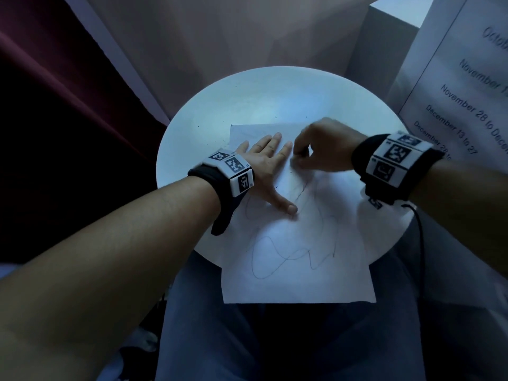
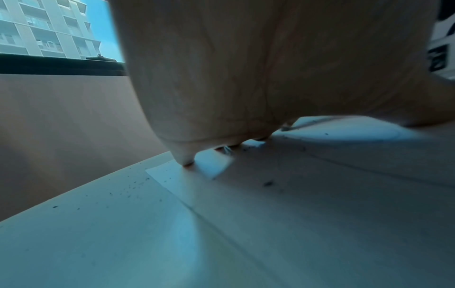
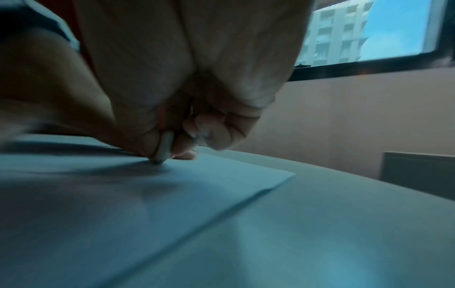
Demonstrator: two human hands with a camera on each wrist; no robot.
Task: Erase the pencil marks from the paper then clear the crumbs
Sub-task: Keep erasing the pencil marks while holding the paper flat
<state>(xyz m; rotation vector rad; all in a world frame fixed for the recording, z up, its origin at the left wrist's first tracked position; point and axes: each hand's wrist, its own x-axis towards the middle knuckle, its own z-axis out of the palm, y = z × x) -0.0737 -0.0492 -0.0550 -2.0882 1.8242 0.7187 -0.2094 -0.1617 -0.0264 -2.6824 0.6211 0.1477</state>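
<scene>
A white sheet of paper (image 1: 297, 270) with looping pencil marks (image 1: 275, 257) lies on a round white table (image 1: 220, 105), its near end overhanging the edge. My left hand (image 1: 269, 166) lies flat on the sheet's upper left, fingers spread straight, pressing it down. My right hand (image 1: 310, 152) pinches a small pale eraser (image 3: 163, 148) between thumb and fingers, with its tip touching the paper (image 3: 172, 194) near the top. The right hand is blurred. Dark crumbs (image 2: 128, 189) speckle the table left of the paper (image 2: 320, 194), and a few lie on the sheet.
A large printed sheet with dates (image 1: 467, 86) leans at the right beside a grey box (image 1: 384, 45). A dark red curtain (image 1: 55, 92) hangs at the left. My lap in blue trousers (image 1: 275, 339) sits under the table's near edge.
</scene>
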